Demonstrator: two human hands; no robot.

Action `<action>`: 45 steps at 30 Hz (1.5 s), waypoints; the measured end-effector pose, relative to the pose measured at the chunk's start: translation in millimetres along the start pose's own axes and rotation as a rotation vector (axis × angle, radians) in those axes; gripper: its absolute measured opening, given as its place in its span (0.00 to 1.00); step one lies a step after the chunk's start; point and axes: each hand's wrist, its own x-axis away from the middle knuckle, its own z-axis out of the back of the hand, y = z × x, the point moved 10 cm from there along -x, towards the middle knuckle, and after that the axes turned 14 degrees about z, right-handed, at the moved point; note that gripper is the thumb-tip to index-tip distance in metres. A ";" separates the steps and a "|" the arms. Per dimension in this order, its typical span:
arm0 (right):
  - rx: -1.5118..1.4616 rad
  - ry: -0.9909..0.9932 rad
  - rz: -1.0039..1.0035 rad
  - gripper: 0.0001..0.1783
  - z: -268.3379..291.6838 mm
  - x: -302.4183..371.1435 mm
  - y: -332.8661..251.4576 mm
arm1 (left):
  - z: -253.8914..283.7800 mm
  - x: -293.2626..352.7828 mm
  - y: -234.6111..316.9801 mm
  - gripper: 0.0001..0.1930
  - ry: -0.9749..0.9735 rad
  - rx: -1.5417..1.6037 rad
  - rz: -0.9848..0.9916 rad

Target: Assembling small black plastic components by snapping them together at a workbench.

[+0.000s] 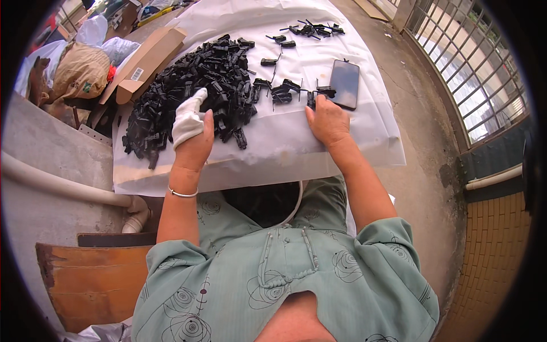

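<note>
A large heap of small black plastic parts [219,74] covers the left of the white-covered table [285,154]. My left hand [191,125], partly in a white glove, is over the heap's near edge. Its index finger reaches forward with the thumb apart, and I see nothing held in it. My right hand [330,121] is at the table's right side, its fingers closed on a black plastic part [326,91]. Just left of that hand lies a small cluster of black parts [283,91]. The right fingertips are partly hidden behind the hand.
A dark-screened phone [345,84] lies just right of my right hand. More black parts [313,29] are scattered at the far side. An open cardboard box [149,64] borders the heap, with bags [81,69] beyond it. A barred window [470,62] stands at right.
</note>
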 end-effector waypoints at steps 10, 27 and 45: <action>-0.397 0.088 0.455 0.15 43.0 45.2 -71.5 | -44.3 49.5 94.9 0.16 -0.361 0.344 -0.280; -1.028 0.229 0.169 0.03 47.8 69.1 -75.7 | -89.5 109.3 69.2 0.11 -1.028 1.108 0.603; -0.731 0.363 0.581 0.11 99.9 88.3 -116.4 | -79.7 102.1 53.4 0.11 -0.741 1.012 0.530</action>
